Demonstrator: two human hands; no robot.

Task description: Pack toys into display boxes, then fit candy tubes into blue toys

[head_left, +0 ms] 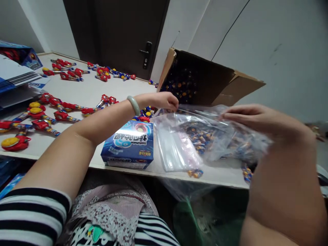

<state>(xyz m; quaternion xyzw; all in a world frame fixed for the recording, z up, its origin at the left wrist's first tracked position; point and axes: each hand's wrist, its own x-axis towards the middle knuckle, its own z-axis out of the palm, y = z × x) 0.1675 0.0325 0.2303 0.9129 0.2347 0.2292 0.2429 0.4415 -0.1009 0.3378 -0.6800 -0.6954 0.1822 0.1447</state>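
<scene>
- left hand (pixel 167 101) pinches the plastic bag (pixel 220 147), fingertips partly hidden;
- right hand (pixel 243 114), blurred, meets the bag; cannot tell whether it grips;
- bag on the table (pixel 71 87), near the blue box (pixel 129 145); packets (pixel 201 138) behind its film look murky.

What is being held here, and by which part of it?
The clear plastic bag: the left hand pinches its upper edge. The right hand is also at that edge; whether it grips cannot be told.

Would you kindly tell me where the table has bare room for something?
The widest bare patch of table lies between the back and front groups of red toys. Around the blue box, plastic bags and carton, it's crowded.
</scene>
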